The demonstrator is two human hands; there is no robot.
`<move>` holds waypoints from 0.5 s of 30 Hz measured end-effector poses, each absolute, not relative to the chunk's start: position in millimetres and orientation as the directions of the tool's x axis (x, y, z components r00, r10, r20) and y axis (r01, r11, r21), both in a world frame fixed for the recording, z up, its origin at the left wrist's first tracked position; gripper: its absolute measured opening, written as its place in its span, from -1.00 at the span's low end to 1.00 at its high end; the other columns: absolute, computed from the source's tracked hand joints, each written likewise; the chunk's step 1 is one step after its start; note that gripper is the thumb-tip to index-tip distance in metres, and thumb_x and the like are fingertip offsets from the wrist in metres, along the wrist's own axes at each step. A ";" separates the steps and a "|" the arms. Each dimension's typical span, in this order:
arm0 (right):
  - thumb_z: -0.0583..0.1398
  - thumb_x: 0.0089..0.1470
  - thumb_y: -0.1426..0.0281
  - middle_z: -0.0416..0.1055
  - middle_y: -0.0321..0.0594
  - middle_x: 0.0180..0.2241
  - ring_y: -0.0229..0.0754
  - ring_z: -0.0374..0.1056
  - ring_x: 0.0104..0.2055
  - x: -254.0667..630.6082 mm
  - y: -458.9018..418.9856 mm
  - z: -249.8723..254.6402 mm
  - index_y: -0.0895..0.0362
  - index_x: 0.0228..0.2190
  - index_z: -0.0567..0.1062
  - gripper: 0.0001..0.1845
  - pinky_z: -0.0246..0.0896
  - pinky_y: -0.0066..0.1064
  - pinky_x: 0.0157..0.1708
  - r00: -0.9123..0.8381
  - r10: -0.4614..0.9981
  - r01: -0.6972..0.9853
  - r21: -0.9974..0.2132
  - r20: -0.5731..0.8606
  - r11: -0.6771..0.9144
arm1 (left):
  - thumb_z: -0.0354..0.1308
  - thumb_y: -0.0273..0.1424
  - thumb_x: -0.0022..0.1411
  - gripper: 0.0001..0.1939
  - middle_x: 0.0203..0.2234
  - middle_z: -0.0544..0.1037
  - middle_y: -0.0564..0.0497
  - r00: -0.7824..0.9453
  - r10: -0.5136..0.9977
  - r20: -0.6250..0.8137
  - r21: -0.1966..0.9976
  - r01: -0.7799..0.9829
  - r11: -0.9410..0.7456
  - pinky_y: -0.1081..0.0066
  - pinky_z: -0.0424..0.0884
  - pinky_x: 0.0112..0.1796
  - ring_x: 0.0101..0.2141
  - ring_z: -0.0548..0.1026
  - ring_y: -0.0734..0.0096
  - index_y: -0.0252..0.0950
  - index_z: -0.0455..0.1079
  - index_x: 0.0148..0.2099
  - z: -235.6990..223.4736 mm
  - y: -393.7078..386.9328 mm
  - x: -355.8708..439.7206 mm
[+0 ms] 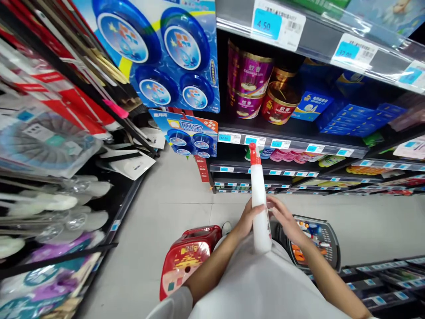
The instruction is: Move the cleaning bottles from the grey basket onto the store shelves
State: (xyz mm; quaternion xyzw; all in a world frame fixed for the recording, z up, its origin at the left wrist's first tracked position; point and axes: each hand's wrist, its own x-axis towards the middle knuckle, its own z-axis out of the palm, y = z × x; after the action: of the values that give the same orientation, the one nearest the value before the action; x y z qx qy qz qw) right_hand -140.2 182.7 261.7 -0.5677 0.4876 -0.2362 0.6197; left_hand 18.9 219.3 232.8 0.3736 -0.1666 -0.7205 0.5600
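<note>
A white spray bottle (260, 199) with a red nozzle top stands nearly upright before my white shirt. My left hand (247, 219) is closed around its body, with the thumb across the side facing me. On the other side, my right hand (284, 218) has its fingers stretched out toward the bottle. Its fingertips reach the bottle's right edge, where part of a printed label shows; whether they press on it I cannot tell.
A red stool (187, 257) stands on the floor to my left, and a dark basket (333, 241) holding goods is at my right. Ahead is a shelf (295, 137) with tins (254, 73) and boxes. Blue disc packs (184, 42) hang close by. Utensils fill the left rack (129, 199).
</note>
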 end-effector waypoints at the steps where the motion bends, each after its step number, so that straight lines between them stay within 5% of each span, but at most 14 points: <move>1: 0.27 0.13 -0.12 0.37 -0.10 0.20 0.04 0.31 0.21 -138.1 190.2 260.5 -0.04 0.19 0.35 -0.28 0.27 -0.11 0.19 0.433 -0.839 -0.233 -0.941 -0.328 0.247 | 0.26 0.13 -0.02 -0.32 -0.33 0.58 -0.17 -0.171 -0.921 -0.350 0.593 0.721 -0.359 0.14 0.51 -0.22 -0.29 0.57 0.03 -0.34 0.46 -0.07 236.5 217.9 19.6; 5: 0.33 0.12 -0.06 0.39 -0.17 0.09 -0.06 0.38 0.10 -135.1 206.6 268.8 -0.12 0.32 0.12 -0.11 0.33 -0.20 0.12 0.473 -0.808 -0.084 -0.931 -0.350 0.354 | 0.02 0.30 0.03 -0.10 -0.16 0.62 -0.31 -0.372 -0.890 -0.265 0.445 0.771 -0.455 -0.02 0.52 -0.11 -0.11 0.59 -0.21 -0.41 0.52 0.02 251.0 213.0 25.4; 10: 0.31 0.11 -0.12 0.40 -0.14 0.10 -0.02 0.37 0.13 -136.7 219.5 277.1 -0.02 0.10 0.29 -0.30 0.32 -0.16 0.12 0.469 -0.777 0.026 -0.873 -0.419 0.487 | 0.10 0.21 0.16 -0.10 -0.01 0.61 -0.31 -0.498 -0.855 -0.148 0.336 0.788 -0.516 -0.03 0.41 0.08 0.05 0.54 -0.23 -0.46 0.41 0.23 263.0 205.2 31.9; 15: 0.26 0.13 -0.18 0.43 -0.10 0.09 -0.01 0.44 0.00 -135.9 227.5 285.8 0.02 0.06 0.26 -0.30 0.38 -0.25 -0.19 0.402 -0.783 -0.032 -0.862 -0.474 0.505 | 0.12 0.13 0.23 -0.12 0.08 0.56 -0.35 -0.574 -0.815 -0.079 0.250 0.780 -0.574 -0.03 0.36 0.13 0.12 0.49 -0.23 -0.49 0.31 0.32 265.0 200.4 30.0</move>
State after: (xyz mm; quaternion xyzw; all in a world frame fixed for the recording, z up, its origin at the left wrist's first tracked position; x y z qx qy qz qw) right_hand -135.9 227.5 285.8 -0.4239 0.4808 -0.2600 0.7221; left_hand 30.0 200.4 265.0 0.0930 -0.0941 -0.8822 0.4519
